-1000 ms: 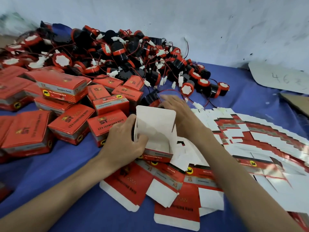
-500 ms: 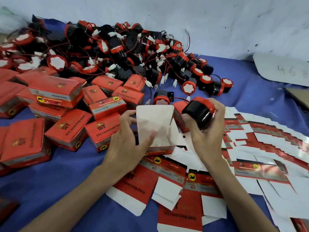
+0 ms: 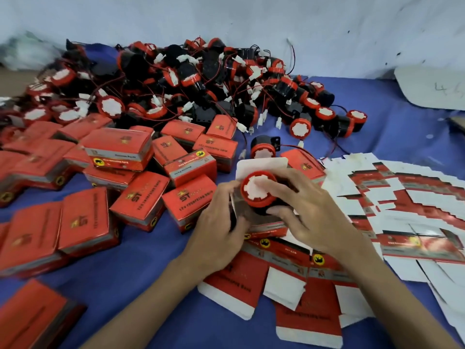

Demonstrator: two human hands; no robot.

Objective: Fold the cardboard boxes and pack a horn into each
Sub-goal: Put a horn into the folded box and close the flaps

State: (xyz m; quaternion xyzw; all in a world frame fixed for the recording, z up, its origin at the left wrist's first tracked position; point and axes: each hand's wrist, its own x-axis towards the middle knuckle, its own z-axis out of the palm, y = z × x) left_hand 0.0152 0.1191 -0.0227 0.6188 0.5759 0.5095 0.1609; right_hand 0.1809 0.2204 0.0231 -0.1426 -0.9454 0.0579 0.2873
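Over the box [image 3: 261,163], right hand [image 3: 309,216] curls round horn [image 3: 256,191], left hand [image 3: 216,222] grips box.

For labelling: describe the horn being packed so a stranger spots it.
Find the heap of horns by the wall, then look nearer. Between the left hand and right hand is a horn, the only one held, in an open box.

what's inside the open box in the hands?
A horn, red-and-white face up, sits partway into the box. The right hand grips its black body; the left hand holds the box. The box floor is hidden by horn and hands.
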